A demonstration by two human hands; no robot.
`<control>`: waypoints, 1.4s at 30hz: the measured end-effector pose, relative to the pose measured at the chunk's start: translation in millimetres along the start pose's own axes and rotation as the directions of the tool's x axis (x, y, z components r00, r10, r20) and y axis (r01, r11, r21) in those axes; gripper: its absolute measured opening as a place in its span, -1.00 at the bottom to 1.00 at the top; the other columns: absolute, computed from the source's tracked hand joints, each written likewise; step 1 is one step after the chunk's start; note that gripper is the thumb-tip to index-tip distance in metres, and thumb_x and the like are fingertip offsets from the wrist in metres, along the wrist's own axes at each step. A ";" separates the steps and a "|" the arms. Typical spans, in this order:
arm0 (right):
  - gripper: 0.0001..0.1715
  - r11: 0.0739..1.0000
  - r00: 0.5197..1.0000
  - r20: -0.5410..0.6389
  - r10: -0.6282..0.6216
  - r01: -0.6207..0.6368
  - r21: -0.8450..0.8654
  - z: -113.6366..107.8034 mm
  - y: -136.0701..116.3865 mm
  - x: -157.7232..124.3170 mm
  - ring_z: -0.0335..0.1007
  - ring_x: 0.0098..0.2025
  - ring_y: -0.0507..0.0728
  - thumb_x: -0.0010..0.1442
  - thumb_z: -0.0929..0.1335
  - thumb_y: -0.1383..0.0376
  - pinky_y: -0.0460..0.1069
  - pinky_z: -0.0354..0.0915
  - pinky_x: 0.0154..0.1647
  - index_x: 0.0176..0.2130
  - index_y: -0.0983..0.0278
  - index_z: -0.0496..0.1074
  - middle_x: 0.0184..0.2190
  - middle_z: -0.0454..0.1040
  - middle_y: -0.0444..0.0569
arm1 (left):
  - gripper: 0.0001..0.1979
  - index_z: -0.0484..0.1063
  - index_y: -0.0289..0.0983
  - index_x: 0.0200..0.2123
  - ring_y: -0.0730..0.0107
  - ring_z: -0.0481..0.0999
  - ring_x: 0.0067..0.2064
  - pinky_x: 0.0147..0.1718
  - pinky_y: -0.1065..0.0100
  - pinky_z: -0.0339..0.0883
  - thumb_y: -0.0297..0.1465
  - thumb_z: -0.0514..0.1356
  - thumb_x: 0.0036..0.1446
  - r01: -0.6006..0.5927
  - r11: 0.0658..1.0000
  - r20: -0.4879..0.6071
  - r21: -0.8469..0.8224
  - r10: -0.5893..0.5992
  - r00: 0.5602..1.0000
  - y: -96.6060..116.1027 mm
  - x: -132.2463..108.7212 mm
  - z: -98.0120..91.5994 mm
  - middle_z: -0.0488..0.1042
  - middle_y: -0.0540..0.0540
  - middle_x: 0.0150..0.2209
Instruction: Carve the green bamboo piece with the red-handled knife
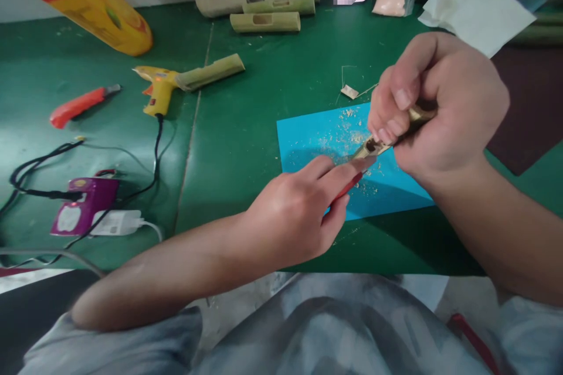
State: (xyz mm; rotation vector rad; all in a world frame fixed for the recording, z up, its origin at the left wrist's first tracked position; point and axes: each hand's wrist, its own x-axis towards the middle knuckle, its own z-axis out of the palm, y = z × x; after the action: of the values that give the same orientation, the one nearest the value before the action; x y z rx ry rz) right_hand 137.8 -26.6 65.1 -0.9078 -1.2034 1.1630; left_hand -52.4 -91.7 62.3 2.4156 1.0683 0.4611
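A short bamboo tube [368,149] with a rectangular cut-out is wrapped in my right hand [457,99], its open end pointing down and left. My left hand [308,205] is closed on a slim red-handled tool [350,186], mostly covered by the fingers, so its kind is unclear. The left index finger lies along the near end of the tube. Both hands are over a blue sheet [299,135] strewn with pale shavings [349,112].
On the green table [237,129] lie a yellow glue gun [159,88], a bamboo piece [213,73] and an orange-red cutter [83,105]. Cut bamboo tubes [266,22] line the back. Left are a bottle [101,17] and a purple adapter [90,202] with cables; right, white paper [477,12].
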 end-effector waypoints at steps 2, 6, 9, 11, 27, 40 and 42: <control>-0.63 1.000 0.999 -0.040 -0.026 0.025 -0.016 1.6 1.0 0.4 0.03 -0.62 0.15 0.12 0.43 0.18 0.06 0.05 -0.60 -0.60 0.06 0.23 -0.69 0.12 -0.14 | -0.56 0.42 -0.27 0.28 0.37 0.59 -0.22 -0.26 0.35 0.57 -0.49 0.07 0.39 -0.011 1.000 0.000 0.020 0.011 1.000 -1.1 0.3 2.5 0.61 -0.13 -0.15; -0.64 0.999 0.999 -0.039 -0.026 0.025 -0.029 1.7 0.8 1.3 0.05 -0.60 0.17 0.10 0.42 0.16 0.08 0.07 -0.58 -0.60 0.05 0.22 -0.68 0.12 -0.12 | -0.60 0.45 -0.25 0.23 0.35 0.61 -0.17 -0.23 0.35 0.57 -0.48 0.08 0.39 -0.009 1.000 0.007 0.023 0.009 1.000 -1.7 2.2 -1.6 0.62 -0.13 -0.10; -0.67 1.000 0.999 -0.037 -0.017 0.017 -0.017 -1.0 -0.5 1.3 0.08 -0.60 0.17 0.12 0.40 0.20 0.09 0.11 -0.56 -0.60 0.06 0.25 -0.67 0.16 -0.11 | -0.57 0.44 -0.20 0.26 0.33 0.63 -0.12 -0.17 0.34 0.57 -0.49 0.09 0.38 0.030 0.999 -0.008 0.015 -0.030 1.000 -0.4 3.7 -10.4 0.63 -0.12 -0.08; -0.69 1.000 0.999 -0.032 -0.014 0.013 -0.026 -2.5 -0.8 1.1 0.09 -0.58 0.17 0.11 0.40 0.22 0.09 0.14 -0.55 -0.59 0.06 0.28 -0.65 0.19 -0.10 | -0.53 0.40 -0.15 0.30 0.32 0.63 -0.11 -0.14 0.31 0.57 -0.49 0.10 0.38 0.050 0.999 -0.031 0.005 -0.049 0.998 0.2 4.2 -13.6 0.63 -0.11 -0.07; -0.73 0.997 0.993 -0.095 -0.073 0.070 -0.039 4.4 6.4 -3.1 0.12 -0.57 0.22 0.10 0.36 0.19 0.11 0.10 -0.55 -0.57 0.04 0.25 -0.64 0.20 -0.07 | -0.52 0.40 -0.21 0.32 0.35 0.63 -0.12 -0.14 0.34 0.55 -0.49 0.11 0.38 0.024 0.997 0.032 -0.075 -0.022 0.999 -3.7 3.5 -4.5 0.63 -0.12 -0.07; -0.72 0.999 1.000 0.008 0.000 -0.001 0.045 -13.3 7.6 10.5 0.18 -0.55 0.20 0.06 0.42 0.20 0.10 0.19 -0.51 -0.56 0.06 0.26 -0.63 0.21 -0.11 | -0.57 0.43 -0.24 0.25 0.31 0.67 -0.08 -0.04 0.30 0.57 -0.46 0.14 0.34 0.019 1.000 0.017 -0.006 -0.019 1.000 -7.2 7.9 -5.3 0.65 -0.14 -0.04; -0.74 0.991 0.991 -0.126 -0.044 0.059 0.119 -6.3 6.9 12.9 0.06 -0.61 0.14 0.07 0.36 0.24 0.08 0.11 -0.57 -0.59 0.07 0.26 -0.66 0.13 -0.14 | -0.53 0.41 -0.21 0.27 0.27 0.66 -0.02 -0.04 0.29 0.57 -0.47 0.16 0.30 0.039 0.999 -0.007 0.035 -0.039 0.999 -7.9 7.6 -10.1 0.64 -0.14 0.00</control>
State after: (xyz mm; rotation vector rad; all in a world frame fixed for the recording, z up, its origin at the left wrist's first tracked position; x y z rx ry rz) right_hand 142.5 -12.2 60.1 -0.8386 -1.0383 1.1108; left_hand -57.0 -78.5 67.5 2.4207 1.1336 0.4407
